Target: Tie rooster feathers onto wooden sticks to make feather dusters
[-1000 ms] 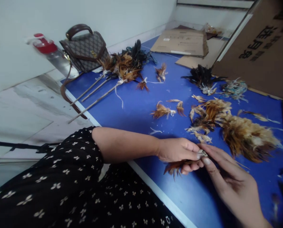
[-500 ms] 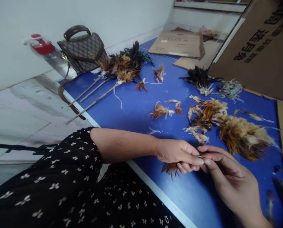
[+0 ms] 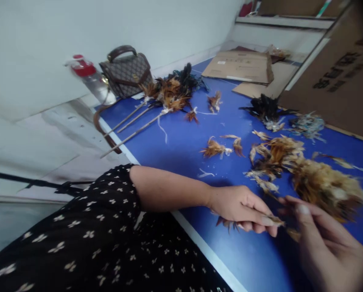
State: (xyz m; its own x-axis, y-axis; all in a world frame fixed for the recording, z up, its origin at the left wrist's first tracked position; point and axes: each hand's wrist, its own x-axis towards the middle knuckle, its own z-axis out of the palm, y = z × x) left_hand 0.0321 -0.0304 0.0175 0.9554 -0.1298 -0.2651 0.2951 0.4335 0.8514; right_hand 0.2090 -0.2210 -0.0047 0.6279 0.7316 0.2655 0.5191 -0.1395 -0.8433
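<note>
My left hand (image 3: 245, 211) is closed round a small bunch of feathers. Reddish-brown tips (image 3: 227, 224) stick out below the palm, and the pale quill ends (image 3: 275, 220) poke past the thumb. Just to its right, apart from it, is my right hand (image 3: 327, 235), slightly blurred, with thumb and fingers drawn together. A small tan feather (image 3: 292, 234) shows at its fingertips. Beyond the hands lies a loose heap of brown and cream feathers (image 3: 279, 152) beside a large fluffy bundle (image 3: 327, 182). A tied brown tuft (image 3: 214, 149) rests on the blue table (image 3: 181, 150).
Three sticks with feather heads (image 3: 139, 133) lie at the back left, near a handbag (image 3: 126, 75) and a red-capped bottle (image 3: 91, 79). Black feathers (image 3: 265, 111) and a tangle of pale strips (image 3: 308, 125) sit by a cardboard box (image 3: 330, 89). Flat cardboard (image 3: 238, 67) lies behind.
My hands have parted: the right has moved right and toward me, away from the left's thumb. The left keeps its feather bunch. The whole view has shifted a little.
</note>
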